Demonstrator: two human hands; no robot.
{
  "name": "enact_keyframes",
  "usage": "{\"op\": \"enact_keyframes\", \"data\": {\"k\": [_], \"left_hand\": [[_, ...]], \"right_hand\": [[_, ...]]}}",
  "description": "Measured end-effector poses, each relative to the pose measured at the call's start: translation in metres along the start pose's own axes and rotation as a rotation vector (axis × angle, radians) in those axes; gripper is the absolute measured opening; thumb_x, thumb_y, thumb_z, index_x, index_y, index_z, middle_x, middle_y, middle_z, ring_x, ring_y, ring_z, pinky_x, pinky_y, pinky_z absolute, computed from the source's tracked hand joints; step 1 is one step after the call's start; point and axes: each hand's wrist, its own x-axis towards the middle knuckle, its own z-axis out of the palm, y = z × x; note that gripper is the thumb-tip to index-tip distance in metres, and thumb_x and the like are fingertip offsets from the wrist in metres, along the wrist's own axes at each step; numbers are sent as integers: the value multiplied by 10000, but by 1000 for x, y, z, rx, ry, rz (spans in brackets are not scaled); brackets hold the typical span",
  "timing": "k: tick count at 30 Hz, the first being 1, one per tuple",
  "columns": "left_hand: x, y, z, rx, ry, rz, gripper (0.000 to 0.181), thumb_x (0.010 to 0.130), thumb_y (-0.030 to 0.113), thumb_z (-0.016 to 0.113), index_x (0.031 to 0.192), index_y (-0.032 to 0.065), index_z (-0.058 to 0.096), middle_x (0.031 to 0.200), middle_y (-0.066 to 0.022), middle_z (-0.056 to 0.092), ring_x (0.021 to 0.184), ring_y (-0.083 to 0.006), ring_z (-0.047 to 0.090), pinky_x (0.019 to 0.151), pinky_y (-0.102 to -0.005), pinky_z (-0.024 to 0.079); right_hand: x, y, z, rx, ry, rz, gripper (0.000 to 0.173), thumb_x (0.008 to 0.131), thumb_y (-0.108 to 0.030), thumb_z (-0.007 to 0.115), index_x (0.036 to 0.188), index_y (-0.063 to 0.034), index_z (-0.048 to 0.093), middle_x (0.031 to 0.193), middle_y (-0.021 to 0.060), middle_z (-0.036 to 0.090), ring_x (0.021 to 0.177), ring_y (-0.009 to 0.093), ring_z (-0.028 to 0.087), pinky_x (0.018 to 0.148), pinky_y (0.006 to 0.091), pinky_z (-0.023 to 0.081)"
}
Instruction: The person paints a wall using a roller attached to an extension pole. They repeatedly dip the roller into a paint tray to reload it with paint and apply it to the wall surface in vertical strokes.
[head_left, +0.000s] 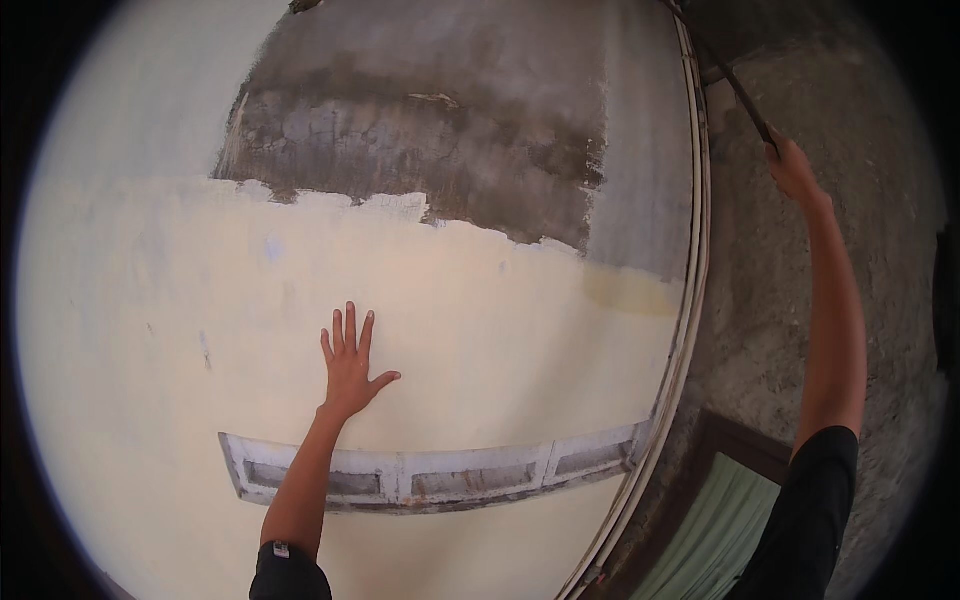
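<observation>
My left hand (350, 375) is spread flat against the cream-painted wall (465, 322), fingers apart and nothing in it. At the upper right, my right hand (793, 166) grips the lower end of a long dark pole (731, 75). The pole slants up and to the left past the top edge of the view, so its far end is hidden. Above my left hand the cream paint stops at a ragged edge, and a patch of bare dark grey plaster (465, 150) begins. A lighter grey strip (645, 150) runs down the right side of that patch.
Pale pipes or cables (699, 225) run down the wall's corner. Below my left hand is a recessed vent panel (472, 480) with several openings. A rough unpainted wall (757, 315) stands on the right, with a green curtain (705, 525) in a dark frame (742, 442).
</observation>
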Motion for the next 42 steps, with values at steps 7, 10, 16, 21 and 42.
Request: {"op": "enact_keyframes", "data": {"k": [7,10,16,21,42], "left_hand": [[0,5,-3,-34,-32,-33,1063,696,456,765,1493,94,163,1555,-203,-19,1426,-413,-21,1082,-632,44],[0,5,-3,-32,-21,-26,1060,693,434,774,1492,92,168,1552,-213,-25,1424,-420,-27,1077,-640,37],[1,9,2,-33,-10,-23,1043,699,409,776,1490,87,176,1547,-228,-35,1418,-437,-36,1069,-654,32],[0,7,-2,-24,-46,-23,1030,709,411,768,1489,86,179,1546,-230,-40,1416,-443,-39,1067,-655,31],[0,7,0,-38,-24,5,1005,731,432,745,1492,96,180,1551,-218,-19,1419,-435,-43,1069,-652,15]], "right_hand": [[-45,86,16,-132,45,-152,423,978,-119,438,1397,-63,417,1127,193,615,997,285,596,862,391,447],[-87,100,7,-28,9,-126,409,968,-108,442,1370,-32,433,1270,195,556,1202,300,521,1013,394,392],[-44,66,10,-138,89,-93,411,976,-93,422,1383,-36,424,1220,196,585,1129,285,568,940,401,435],[15,19,20,-130,121,-94,420,976,-92,418,1392,-40,414,1193,206,601,1093,285,596,927,404,451],[-210,125,3,-153,-176,139,471,977,-111,430,1441,-100,347,1237,188,563,1124,300,567,938,409,441]]}}
